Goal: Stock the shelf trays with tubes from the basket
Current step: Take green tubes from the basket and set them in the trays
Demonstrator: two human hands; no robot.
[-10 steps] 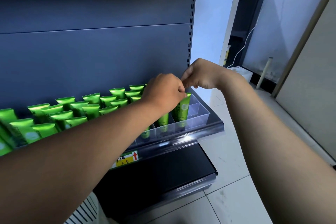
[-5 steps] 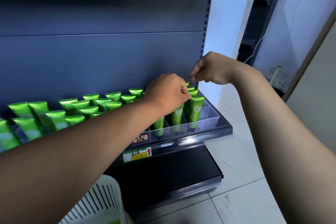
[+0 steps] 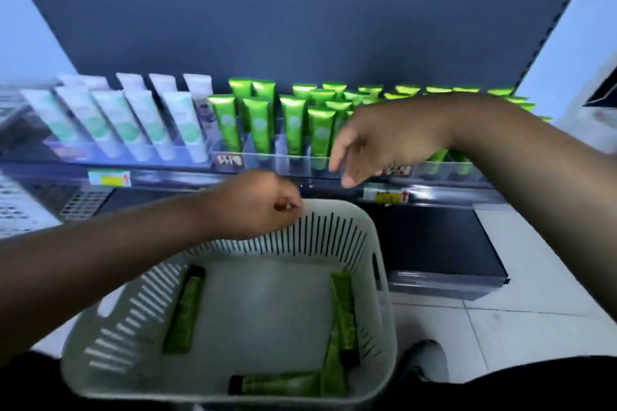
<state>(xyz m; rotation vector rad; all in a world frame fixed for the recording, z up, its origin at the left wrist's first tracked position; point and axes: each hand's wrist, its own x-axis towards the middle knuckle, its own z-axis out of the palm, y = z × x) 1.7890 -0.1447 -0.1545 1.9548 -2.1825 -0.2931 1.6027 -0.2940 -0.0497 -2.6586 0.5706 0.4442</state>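
A white slotted basket (image 3: 379, 264) sits low in front of me with three green tubes lying flat in it: one on the left (image 3: 185, 310), one on the right (image 3: 344, 307), one along the near wall (image 3: 273, 384). My left hand (image 3: 257, 203) hovers over the basket's far rim, fingers curled, holding nothing. My right hand (image 3: 377, 147) hangs in front of the shelf edge with its fingers relaxed and pointing down, empty. Upright green tubes (image 3: 293, 123) fill the clear shelf trays (image 3: 283, 162) behind both hands.
White tubes (image 3: 117, 123) stand in the trays to the left of the green ones. Yellow price labels (image 3: 387, 196) run along the shelf's front edge. A dark base shelf (image 3: 434, 243) lies below, right of the basket. Pale floor tiles (image 3: 500, 327) show at lower right.
My view has dropped from the shelf's right end to the basket. Both hands have left the tubes in the tray and come down and left; the left hand is now over the basket.
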